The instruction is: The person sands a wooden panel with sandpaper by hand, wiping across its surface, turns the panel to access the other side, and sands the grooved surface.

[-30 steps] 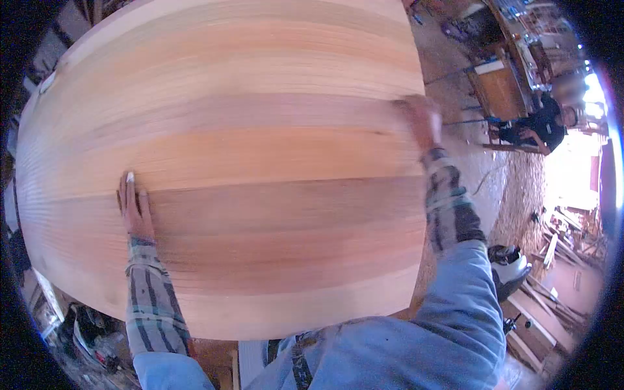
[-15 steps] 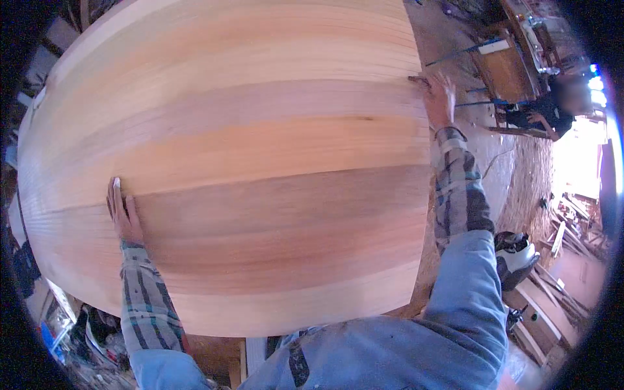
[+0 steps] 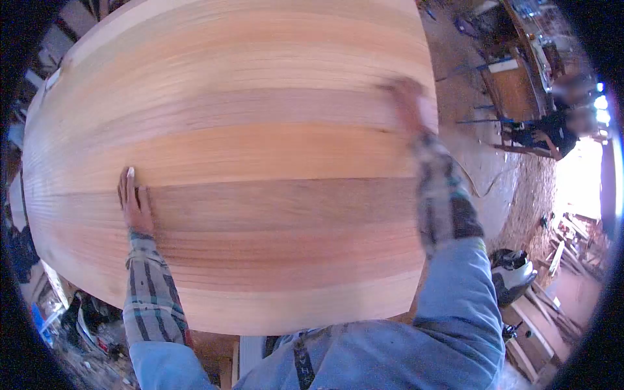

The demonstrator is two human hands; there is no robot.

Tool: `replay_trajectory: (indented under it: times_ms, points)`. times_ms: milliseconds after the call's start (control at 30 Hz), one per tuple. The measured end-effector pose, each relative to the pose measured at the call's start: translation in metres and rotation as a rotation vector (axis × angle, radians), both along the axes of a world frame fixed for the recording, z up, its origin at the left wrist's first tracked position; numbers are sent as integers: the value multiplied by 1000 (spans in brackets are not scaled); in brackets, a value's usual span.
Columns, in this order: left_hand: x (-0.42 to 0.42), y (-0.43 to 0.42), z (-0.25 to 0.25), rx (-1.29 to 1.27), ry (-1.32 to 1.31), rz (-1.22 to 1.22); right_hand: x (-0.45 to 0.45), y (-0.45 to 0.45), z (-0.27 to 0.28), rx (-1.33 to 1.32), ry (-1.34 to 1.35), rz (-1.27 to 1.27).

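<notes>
A wide wooden panel (image 3: 273, 201) of several joined boards, pale, orange and brown, lies before me. My left hand (image 3: 135, 203) rests flat on its left part, fingers stretched out and holding nothing; a fingertip has a white covering. Over the panel's right part, just inside the edge, is my right hand (image 3: 408, 107), smeared by motion. A small dark piece (image 3: 387, 85) shows at its fingertips, too blurred to name.
Beyond the panel's right edge a person (image 3: 549, 133) sits near a wooden bench (image 3: 510, 81). Scrap wood (image 3: 572, 237) lies in a heap at the right. A black and white object (image 3: 513, 276) stands beside my right arm. Clutter (image 3: 91, 328) lies at lower left.
My right hand has moved left from the panel's right edge onto its surface, the small dark piece moving with it. My left hand stays flat on the wood. The view has shifted slightly.
</notes>
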State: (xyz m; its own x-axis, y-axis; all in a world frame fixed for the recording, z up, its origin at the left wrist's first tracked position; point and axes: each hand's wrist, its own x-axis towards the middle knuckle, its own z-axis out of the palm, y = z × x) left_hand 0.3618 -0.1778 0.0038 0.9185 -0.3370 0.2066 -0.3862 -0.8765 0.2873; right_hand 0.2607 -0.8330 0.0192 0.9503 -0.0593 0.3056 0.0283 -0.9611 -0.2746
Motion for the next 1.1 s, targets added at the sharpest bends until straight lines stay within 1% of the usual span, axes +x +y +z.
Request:
replay_trajectory:
  times_ms: [33, 67, 100, 133, 200, 300, 333, 400, 433, 500, 533, 567, 600, 667, 700, 733, 767, 800, 833, 900, 933, 967, 1000, 1033, 1067, 1100]
  points:
    - [0, -3, 2, 18, 3, -13, -25, -35, 15, 91, 16, -107]
    - [-3, -4, 7, 43, 3, -19, -38, -52, 36, 195, -4, -209]
    - [-6, -5, 11, 58, -3, 12, -36, -51, 46, 224, -6, -242]
    - [-8, -8, 15, 38, 8, 13, -27, -36, 50, 226, -6, -225]
    - [-7, -12, 17, 23, 10, 28, 15, 7, 31, 174, 6, -108]
    - [-3, -10, 15, 43, 29, 36, 88, 118, -3, -31, 62, 160]
    - [-3, -9, 16, 29, 28, 22, 114, 169, -10, -42, -93, 204]
    - [-4, -8, 16, 36, 31, 32, 176, 276, -4, 99, 43, 285]
    - [-4, -7, 18, 44, 25, 45, 216, 324, -38, 80, -171, 379]
    - [-3, -7, 21, -6, 56, 45, 276, 435, -5, 28, 257, 270]
    - [-3, -5, 18, -19, 20, 42, 290, 480, -1, 24, 152, 270]
    - [-1, -3, 16, -16, 8, 45, 304, 504, 1, 14, 39, 267]
    - [-1, -2, 17, -10, 10, 39, 301, 503, 8, 14, 31, 268]
    - [-2, -2, 15, -16, 19, 25, 287, 489, 15, 14, 106, 252]
    - [-1, -1, 13, -7, 3, 29, 280, 459, -2, 42, 53, 302]
    - [-1, -1, 11, 0, -10, 33, 265, 412, -35, 68, 3, 352]
    - [-2, 0, 9, -17, -5, 24, 245, 353, -69, 156, -175, 402]
    - [0, 1, 7, -20, -7, 25, 200, 302, -25, 64, 31, 330]
    - [0, 0, 5, -23, -3, 22, 176, 226, -70, -59, -121, 285]
    - [-2, -6, 14, -87, -24, -32, 90, 142, 6, -52, 28, 69]
    - [-5, -5, 14, -69, -5, -10, 54, 88, 11, -163, -80, 87]
    - [-4, -5, 13, -50, 9, 11, 23, 43, 22, -278, -19, 2]
    - [-3, -3, 11, -21, -5, 1, -1, -1, 33, -198, 53, -75]
    - [-6, -5, 11, -22, 2, -4, -15, -25, 39, -113, 122, -143]
    - [-5, -8, 10, -15, -12, -2, -16, -28, 35, -114, 123, -145]
    - [-5, -9, 11, -6, -29, 1, -16, -29, 32, -85, 85, -198]
